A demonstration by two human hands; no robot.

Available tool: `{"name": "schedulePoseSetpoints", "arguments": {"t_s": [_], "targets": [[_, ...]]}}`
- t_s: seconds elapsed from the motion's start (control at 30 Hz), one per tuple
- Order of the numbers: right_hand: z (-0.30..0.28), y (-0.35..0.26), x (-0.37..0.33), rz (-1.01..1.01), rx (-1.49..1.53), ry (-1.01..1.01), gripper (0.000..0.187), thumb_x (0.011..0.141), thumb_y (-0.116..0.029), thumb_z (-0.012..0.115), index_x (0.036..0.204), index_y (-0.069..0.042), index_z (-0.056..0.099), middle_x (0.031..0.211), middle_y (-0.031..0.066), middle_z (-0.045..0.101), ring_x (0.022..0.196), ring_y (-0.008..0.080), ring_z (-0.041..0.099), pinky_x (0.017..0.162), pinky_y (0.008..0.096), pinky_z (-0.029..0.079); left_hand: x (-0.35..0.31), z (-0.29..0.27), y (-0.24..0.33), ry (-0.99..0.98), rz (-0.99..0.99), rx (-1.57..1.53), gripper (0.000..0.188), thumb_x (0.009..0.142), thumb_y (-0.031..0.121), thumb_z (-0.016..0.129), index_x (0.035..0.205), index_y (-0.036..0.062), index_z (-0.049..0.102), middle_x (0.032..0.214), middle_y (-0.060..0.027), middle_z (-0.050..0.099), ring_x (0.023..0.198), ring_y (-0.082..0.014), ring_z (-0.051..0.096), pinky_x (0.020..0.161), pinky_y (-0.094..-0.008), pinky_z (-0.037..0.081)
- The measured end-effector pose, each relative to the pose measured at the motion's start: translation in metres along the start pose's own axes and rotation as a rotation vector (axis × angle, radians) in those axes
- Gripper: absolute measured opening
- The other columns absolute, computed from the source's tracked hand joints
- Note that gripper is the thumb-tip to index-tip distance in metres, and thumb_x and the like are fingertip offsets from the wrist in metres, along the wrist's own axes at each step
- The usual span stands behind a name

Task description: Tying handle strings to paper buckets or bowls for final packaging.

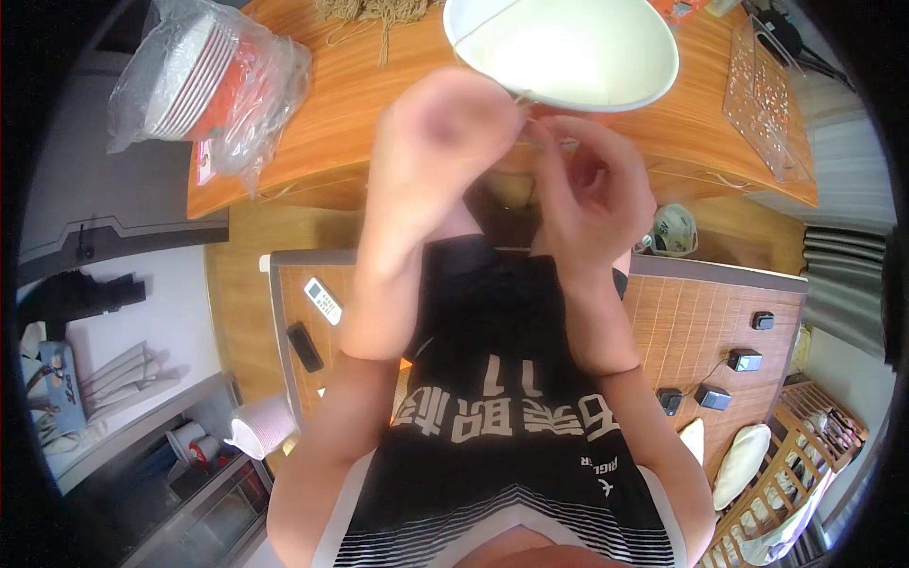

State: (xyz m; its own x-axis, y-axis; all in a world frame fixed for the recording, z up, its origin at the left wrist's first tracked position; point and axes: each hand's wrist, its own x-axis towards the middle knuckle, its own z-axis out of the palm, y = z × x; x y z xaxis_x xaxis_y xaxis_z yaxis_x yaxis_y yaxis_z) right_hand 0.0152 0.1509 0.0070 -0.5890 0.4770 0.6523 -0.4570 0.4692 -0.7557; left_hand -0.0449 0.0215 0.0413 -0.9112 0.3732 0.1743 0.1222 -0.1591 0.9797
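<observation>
A large round white tub [568, 52] stands open side up on the wooden desk in front of me, a bit of red showing below its rim. A thin cord [481, 26] runs across its far left edge. My left hand [450, 118] is raised at the tub's near left rim, rounded like a fist and blurred; its fingers are turned away from view. At the near rim, my right hand [597, 180] has thumb and forefinger pinched together on a thin strand of twine [524, 97], which stretches between both hands. The other right fingers curl in.
On the desk [331, 123] lie a clear plastic bag [270, 104] with stacked white tubs, a heap of brown twine [379, 11] and a speckled clear panel [767, 104]. A remote control [323, 300], a phone [304, 346] and several small devices rest on the bamboo mat [682, 322].
</observation>
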Motion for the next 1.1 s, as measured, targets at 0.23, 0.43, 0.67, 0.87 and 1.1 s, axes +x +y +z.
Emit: {"name": "schedulePoseSetpoints", "arguments": {"t_s": [0.23,0.43,0.67,0.87,1.1], "targets": [[-0.013,0.001,0.031,-0.343,-0.228,-0.097,0.024,0.08,-0.006,0.081,0.099,-0.018,0.075,0.09,-0.0061,0.073,0.084,0.0176,0.06,0.08,0.0312,0.042,-0.002,-0.004,-0.005,0.019,0.124,0.224,0.012,0.087,0.002,0.074,0.098,0.0054,0.073,0.067,0.0103,0.057,0.054,0.0025,0.042,0.05,-0.0165,0.03],[-0.02,0.0,0.048,-0.467,-0.363,-0.215,0.022,0.079,-0.013,0.081,0.099,-0.021,0.075,0.084,-0.0079,0.069,0.087,0.016,0.059,0.086,0.032,0.036,-0.004,-0.005,-0.003,0.012,0.257,0.412,0.018,0.084,-0.01,0.073,0.1,-0.0022,0.069,0.095,-0.0004,0.069,0.066,-0.0004,0.047,0.064,-0.0158,0.04],[-0.023,0.006,0.056,-0.33,-0.271,-0.266,0.015,0.077,-0.015,0.082,0.09,-0.021,0.079,0.083,-0.0071,0.07,0.087,0.0145,0.057,0.086,0.0318,0.036,-0.001,0.001,-0.004,0.076,0.327,0.315,0.012,0.081,0.0,0.077,0.092,0.0046,0.073,0.081,0.0018,0.067,0.055,-0.0012,0.047,0.051,-0.0195,0.036],[-0.022,0.008,0.063,-0.433,-0.27,-0.29,0.015,0.079,-0.014,0.08,0.093,-0.019,0.079,0.093,-0.0059,0.071,0.097,0.0177,0.06,0.095,0.0335,0.037,-0.001,0.0,-0.003,0.02,0.315,0.355,0.019,0.082,-0.01,0.074,0.098,-0.0012,0.071,0.095,-0.0012,0.07,0.067,-0.0008,0.049,0.061,-0.0166,0.04],[-0.023,-0.006,0.062,-0.41,-0.374,-0.372,0.013,0.082,-0.006,0.077,0.093,-0.014,0.079,0.106,-0.0004,0.073,0.123,0.0259,0.059,0.113,0.0481,0.031,0.0,-0.003,-0.004,0.032,0.364,0.409,0.018,0.082,-0.011,0.074,0.098,-0.0015,0.071,0.095,-0.0012,0.07,0.07,-0.002,0.05,0.062,-0.0168,0.04]]}}
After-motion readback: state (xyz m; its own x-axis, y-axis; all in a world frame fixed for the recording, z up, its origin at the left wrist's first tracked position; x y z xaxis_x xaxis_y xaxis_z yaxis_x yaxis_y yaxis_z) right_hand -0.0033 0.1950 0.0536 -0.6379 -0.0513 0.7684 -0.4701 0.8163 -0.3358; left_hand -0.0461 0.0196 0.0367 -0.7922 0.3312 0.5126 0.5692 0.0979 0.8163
